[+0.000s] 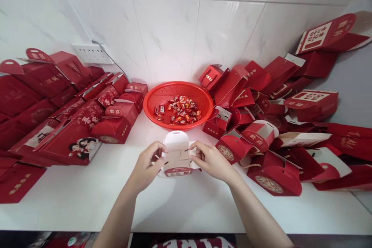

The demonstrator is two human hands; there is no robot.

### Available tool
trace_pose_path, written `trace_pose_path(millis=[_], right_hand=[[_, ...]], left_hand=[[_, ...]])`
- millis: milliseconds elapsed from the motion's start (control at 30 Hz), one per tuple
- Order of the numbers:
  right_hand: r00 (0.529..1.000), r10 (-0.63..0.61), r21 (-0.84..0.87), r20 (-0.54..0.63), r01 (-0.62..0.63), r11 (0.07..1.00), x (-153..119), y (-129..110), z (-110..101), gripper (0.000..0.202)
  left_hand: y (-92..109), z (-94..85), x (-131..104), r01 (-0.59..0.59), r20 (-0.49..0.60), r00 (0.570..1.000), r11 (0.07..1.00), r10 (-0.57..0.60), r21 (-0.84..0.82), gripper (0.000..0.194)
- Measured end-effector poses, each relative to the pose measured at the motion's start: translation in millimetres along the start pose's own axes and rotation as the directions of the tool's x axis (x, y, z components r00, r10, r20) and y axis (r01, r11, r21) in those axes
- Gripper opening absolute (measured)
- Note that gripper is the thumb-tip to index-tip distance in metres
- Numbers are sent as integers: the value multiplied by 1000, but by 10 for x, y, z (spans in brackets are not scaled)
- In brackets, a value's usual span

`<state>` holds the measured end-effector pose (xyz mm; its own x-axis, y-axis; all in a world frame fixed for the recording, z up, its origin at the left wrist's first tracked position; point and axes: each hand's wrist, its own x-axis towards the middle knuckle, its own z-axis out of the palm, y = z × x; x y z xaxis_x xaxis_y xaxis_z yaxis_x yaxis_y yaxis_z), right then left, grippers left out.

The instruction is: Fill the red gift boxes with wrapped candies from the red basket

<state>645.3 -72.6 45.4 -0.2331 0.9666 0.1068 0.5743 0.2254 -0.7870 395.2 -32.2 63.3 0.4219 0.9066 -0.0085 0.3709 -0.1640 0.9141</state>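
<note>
A small red cardboard gift box (178,171) stands on the white table in front of me, its flaps spread and its pale inside showing. My left hand (151,162) pinches the box's left side flap between thumb and fingers. On the opposite side, my right hand (205,157) grips the right flap near a dark slot. The box's white back panel with a handle slot stands up at the rear. Just behind it sits a red plastic basket (149,114) holding many wrapped candies (186,110).
Finished-looking red gift boxes (116,122) and larger bags (69,143) are lined up at left. A loose heap of red boxes (273,178) fills the right side. A power strip (93,53) with a cable rests against the tiled wall. The white table's (95,201) front edge runs before me.
</note>
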Motion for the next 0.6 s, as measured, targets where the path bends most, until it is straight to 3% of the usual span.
trace_pose_path(millis=[67,133,233,367,500,600], right_hand=[[999,10,57,32,-12,998,10,38,32,13],[999,33,114,41,-37,993,21,57,66,9],[995,101,178,26,-104,978,45,64,141,19],[989,150,250,-16,-141,958,77,85,284,14],[991,129,287,-25,-116,951,80,117,366,13],[995,101,249,-2,-98,963,65,111,367,19]], left_hand=[[-153,-35,-9,76,-53,995,990,-82,-119,9],[-281,-21,-6,116,-108,986,985,-129,-126,6],[-380,69,24,91,-207,976,989,-66,114,17],[-356,178,67,41,-306,944,874,125,485,30],[-291,188,50,92,-320,933,749,166,656,32],[-299,170,34,0,-233,950,745,208,667,33]])
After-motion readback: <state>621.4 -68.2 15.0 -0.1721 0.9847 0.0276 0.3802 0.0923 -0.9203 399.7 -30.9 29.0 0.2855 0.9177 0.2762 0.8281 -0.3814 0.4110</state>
